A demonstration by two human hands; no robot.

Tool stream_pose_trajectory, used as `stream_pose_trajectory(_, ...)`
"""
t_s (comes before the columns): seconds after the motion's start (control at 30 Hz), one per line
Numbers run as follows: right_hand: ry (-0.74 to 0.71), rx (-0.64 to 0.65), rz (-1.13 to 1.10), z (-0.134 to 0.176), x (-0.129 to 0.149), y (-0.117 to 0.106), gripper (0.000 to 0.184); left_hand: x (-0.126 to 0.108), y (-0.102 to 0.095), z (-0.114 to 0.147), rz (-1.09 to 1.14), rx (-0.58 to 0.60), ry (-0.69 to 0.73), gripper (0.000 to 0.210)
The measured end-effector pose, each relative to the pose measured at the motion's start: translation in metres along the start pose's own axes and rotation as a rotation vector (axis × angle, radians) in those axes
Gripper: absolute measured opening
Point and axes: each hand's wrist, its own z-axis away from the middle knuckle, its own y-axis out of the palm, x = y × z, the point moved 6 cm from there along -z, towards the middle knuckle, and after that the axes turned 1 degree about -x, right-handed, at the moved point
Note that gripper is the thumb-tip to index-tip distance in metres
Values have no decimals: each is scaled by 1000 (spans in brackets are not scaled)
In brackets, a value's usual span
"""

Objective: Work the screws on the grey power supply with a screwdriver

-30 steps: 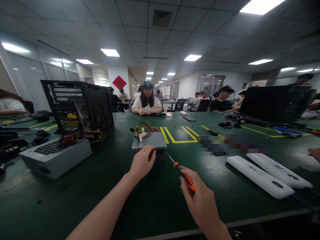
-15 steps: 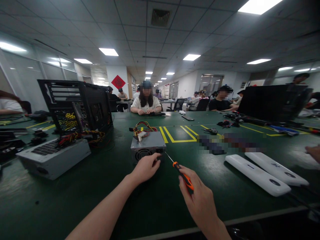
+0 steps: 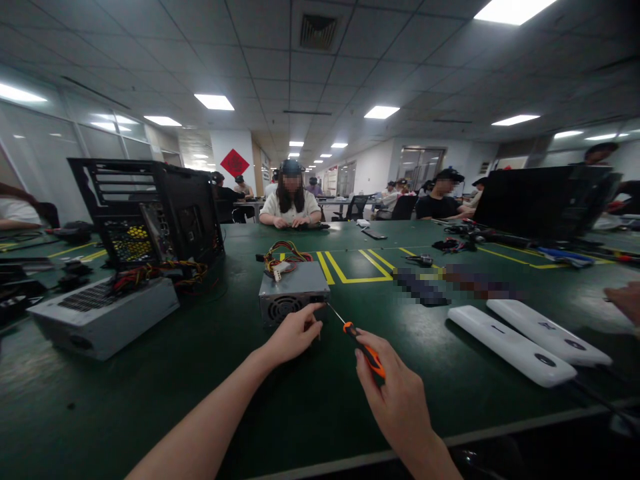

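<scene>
Mid-way across the green counter (image 3: 300, 427) sits the power supply (image 3: 295, 281), its fan (image 3: 284, 309) uncovered since the left hand (image 3: 291, 338) slid lower, index finger and thumb apart, apparently clearing the right corner for the screwdriver (image 3: 369, 353) clamped in the fingers of the right hand (image 3: 400, 390).

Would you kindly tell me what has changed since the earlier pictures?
The left hand has shifted down and slightly right at the central power supply, uncovering its fan grille. Nothing was visibly taken or let go. The right hand still grips the screwdriver, its tip near the supply's right edge.
</scene>
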Motion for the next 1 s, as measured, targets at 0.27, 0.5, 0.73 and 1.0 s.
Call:
stream_pose_trajectory(0.27, -16, -7, 20, -1, 2, 0, 20, 7, 6, -3, 209, 60, -34, 48)
stream_pose_trajectory(0.5, -36, 2, 33, -1, 3, 1, 21, 11, 11, -6, 397, 123, -116, 55)
stream_pose_trajectory(0.73, -48, -21, 37, -2, 5, -1, 21, 11, 11, -5, 505, 120, -158, 55)
stream_pose_trajectory(1.0, -47, -24, 49, -1, 4, -1, 21, 9, 11, -2, 594, 125, -192, 55)
